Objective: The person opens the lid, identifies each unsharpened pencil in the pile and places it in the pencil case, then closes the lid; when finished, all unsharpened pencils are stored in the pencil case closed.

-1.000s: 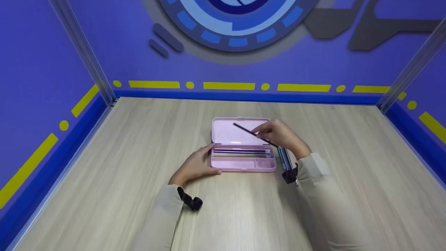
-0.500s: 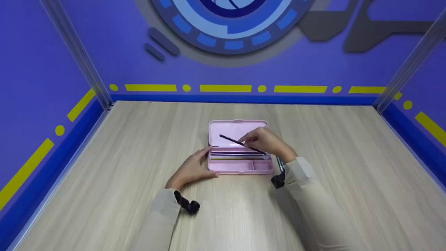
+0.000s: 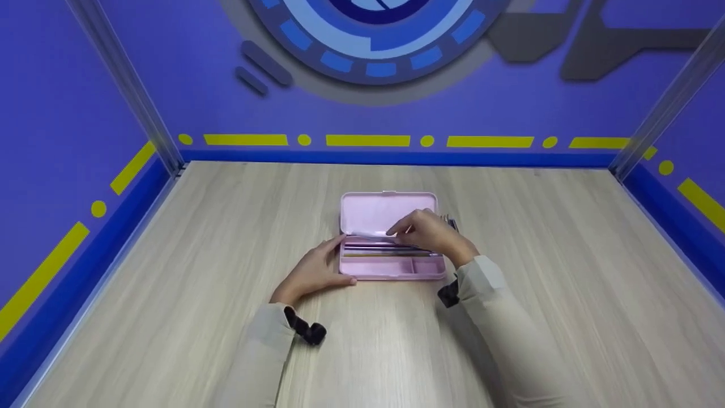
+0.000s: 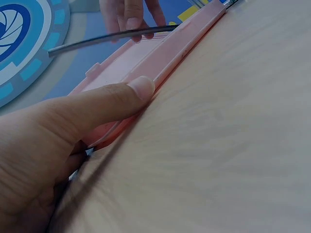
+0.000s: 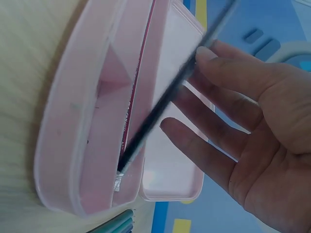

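Observation:
An open pink pencil case (image 3: 391, 276) lies on the table with its lid (image 3: 368, 212) tipped back. My left hand (image 3: 311, 272) holds the case's left end, with the thumb (image 4: 116, 99) along the front wall. Between thumb and fingers, my right hand (image 3: 433, 233) pinches a dark pencil (image 5: 163, 99) over the case's back compartment. The pencil slants, its lower end inside the right end of the case in the right wrist view. Several pencils (image 3: 374, 247) lie lengthwise in that back compartment, partly hidden by the right hand. The front compartments show pink floor.
Just right of the case, several pens or pencils (image 5: 116, 223) lie on the table, mostly hidden under the right hand in the head view. Blue-purple panels (image 3: 362, 119) stand behind and at both sides of the wooden table (image 3: 226, 226).
My right hand has moved left and slightly down with the pencil, from the case's right side to above its back compartment. My left hand stays on the case's left end.

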Demonstrator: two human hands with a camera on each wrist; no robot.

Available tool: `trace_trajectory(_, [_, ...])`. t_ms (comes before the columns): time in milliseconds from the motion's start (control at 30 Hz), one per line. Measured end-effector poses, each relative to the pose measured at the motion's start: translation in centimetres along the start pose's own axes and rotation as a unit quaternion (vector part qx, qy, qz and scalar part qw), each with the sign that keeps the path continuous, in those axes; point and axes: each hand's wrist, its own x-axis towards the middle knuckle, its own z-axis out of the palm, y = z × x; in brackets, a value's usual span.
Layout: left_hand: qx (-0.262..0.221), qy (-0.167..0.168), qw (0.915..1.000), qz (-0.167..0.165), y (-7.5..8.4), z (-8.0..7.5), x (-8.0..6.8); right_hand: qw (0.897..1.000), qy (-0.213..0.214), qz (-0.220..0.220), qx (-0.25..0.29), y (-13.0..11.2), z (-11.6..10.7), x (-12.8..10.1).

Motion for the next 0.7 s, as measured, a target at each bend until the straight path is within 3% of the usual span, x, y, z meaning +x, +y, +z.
trace_trajectory(300, [-0.007,-0.004,1.0000,-0.004,0.1,-0.1,-0.1,0.999,-0.012,0.042,0.009,-0.1,-0.1,-0.2])
trace_trajectory(533, [-0.004,-0.004,1.0000,0.004,0.3,-0.2,-0.1,0.999,-0.011,0.051,0.006,0.0,-0.5,-0.6])
trace_trajectory(700, [-0.003,-0.005,1.0000,0.003,0.4,-0.1,-0.1,0.996,-0.014,0.089,0.014,0.3,-0.8,-1.1])
